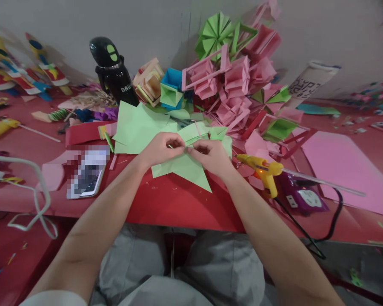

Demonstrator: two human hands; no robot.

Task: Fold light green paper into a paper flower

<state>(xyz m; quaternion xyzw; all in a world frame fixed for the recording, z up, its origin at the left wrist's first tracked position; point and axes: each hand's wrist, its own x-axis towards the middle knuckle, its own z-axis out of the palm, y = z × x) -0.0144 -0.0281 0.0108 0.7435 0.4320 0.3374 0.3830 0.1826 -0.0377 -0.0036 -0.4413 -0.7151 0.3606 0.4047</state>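
Observation:
My left hand (166,148) and my right hand (210,156) meet above the red table, fingertips pinched close together. Whatever lies between the fingertips is too small to make out. Beneath them is a light green paper piece (191,171) with pointed corners. Larger green paper sheets (140,127) lie just beyond my left hand. Behind my fingers are more cut green pieces (218,132), and dark-handled scissors (182,122) seem to rest among the sheets. To the right of my right hand is a yellow glue gun (261,170) with a glue stick in its back and a lit orange light.
A black bottle (113,76) stands at the back left. Folded pink paper pieces (238,78) pile up behind my hands. A phone (91,172) lies left, a purple power socket (303,195) and pink sheet (347,165) right. A white cable (40,178) loops at the left edge.

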